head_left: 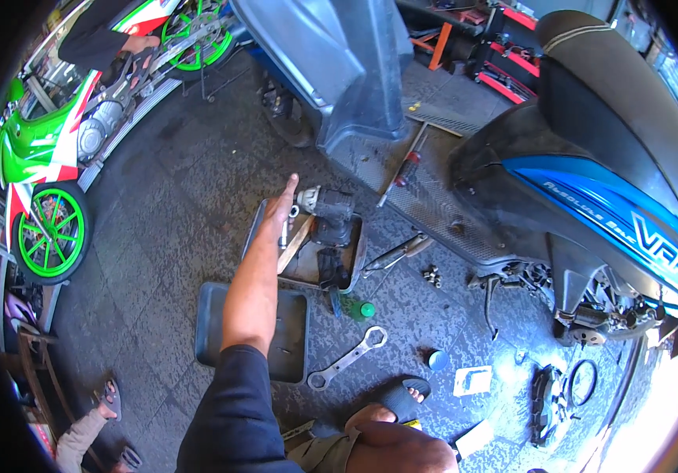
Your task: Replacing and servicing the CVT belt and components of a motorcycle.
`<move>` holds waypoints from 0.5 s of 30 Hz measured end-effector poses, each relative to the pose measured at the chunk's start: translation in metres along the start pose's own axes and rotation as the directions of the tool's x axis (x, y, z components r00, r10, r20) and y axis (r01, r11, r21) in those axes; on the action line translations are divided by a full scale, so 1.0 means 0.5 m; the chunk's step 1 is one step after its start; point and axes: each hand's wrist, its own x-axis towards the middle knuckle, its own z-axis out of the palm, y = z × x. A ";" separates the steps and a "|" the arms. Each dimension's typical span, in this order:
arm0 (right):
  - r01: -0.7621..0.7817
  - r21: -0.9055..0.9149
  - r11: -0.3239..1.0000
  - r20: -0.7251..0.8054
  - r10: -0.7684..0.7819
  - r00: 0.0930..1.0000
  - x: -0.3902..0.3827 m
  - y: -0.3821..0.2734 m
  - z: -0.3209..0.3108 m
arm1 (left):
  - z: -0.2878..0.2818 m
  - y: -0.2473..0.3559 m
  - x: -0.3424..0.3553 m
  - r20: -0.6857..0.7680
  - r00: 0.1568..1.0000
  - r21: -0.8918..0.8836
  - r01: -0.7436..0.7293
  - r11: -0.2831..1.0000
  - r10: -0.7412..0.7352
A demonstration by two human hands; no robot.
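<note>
My left hand (280,206) reaches forward over the left side of a dark metal tray (362,251). I see it nearly edge-on, its fingers stretched out and nothing visible in them. Just right of it lies a black cordless impact wrench (331,206) with a silver nose. Beside the wrist is a shiny ring-ended tool (293,211), partly covered by the hand. A light wooden-looking strip (297,246) and a black object (331,266) rest in the tray. Under my forearm sits a second shallow dark tray (293,327). My right hand is out of the picture.
A blue-and-black scooter (591,197) stands at the right, a screwdriver (408,169) on its footboard. On the floor lie a large ring spanner (348,359), a green-capped bottle (366,310) and a blue cap (438,360). A green motorcycle (39,150) stands left, with another person's foot (110,402) below.
</note>
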 end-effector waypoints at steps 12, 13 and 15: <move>0.153 -0.006 0.988 -0.012 -0.153 0.988 -0.024 0.006 -0.009 | 0.017 -0.017 0.000 0.216 0.974 -0.024 0.071 0.997 -0.064; 0.196 -0.058 0.979 -0.029 -0.198 0.980 -0.031 0.024 -0.010 | 0.013 -0.029 0.011 0.244 0.968 -0.048 0.069 0.996 -0.056; 0.162 -0.017 0.987 -0.019 -0.162 0.987 0.020 0.088 -0.027 | 0.027 -0.053 0.060 0.209 0.978 0.055 0.005 0.998 -0.016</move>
